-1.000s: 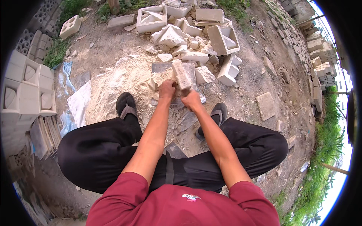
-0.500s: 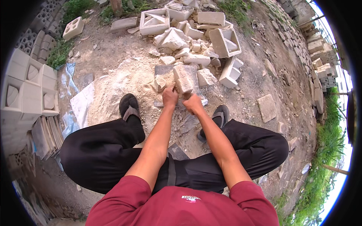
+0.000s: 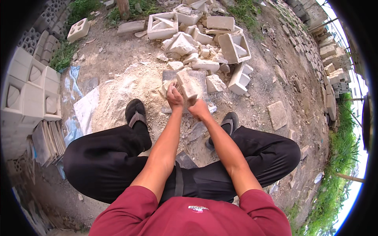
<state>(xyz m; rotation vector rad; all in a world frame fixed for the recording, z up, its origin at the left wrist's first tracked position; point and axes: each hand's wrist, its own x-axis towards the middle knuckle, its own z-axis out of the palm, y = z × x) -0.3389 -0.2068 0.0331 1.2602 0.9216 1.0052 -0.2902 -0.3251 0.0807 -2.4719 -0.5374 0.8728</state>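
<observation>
A pale block fragment (image 3: 186, 84) is held just above the middle of the frame, gripped from both sides. The left hand (image 3: 174, 97) is closed around its lower left side, and the right hand (image 3: 199, 109) is closed against its lower right end, so the piece is clamped between them and tilted toward the upper left. It is held above a flat grey slab (image 3: 201, 80) that lies on the dirt. A heap of broken blocks (image 3: 201, 47) is spread across the upper middle of the frame, just beyond the slab. A mound of pale rubble dust (image 3: 126, 90) is seen left of the hands. Two dark sandals (image 3: 136, 114) are planted on the ground below the hands. Stacked patterned blocks (image 3: 27, 94) are ranged along the left edge.
</observation>
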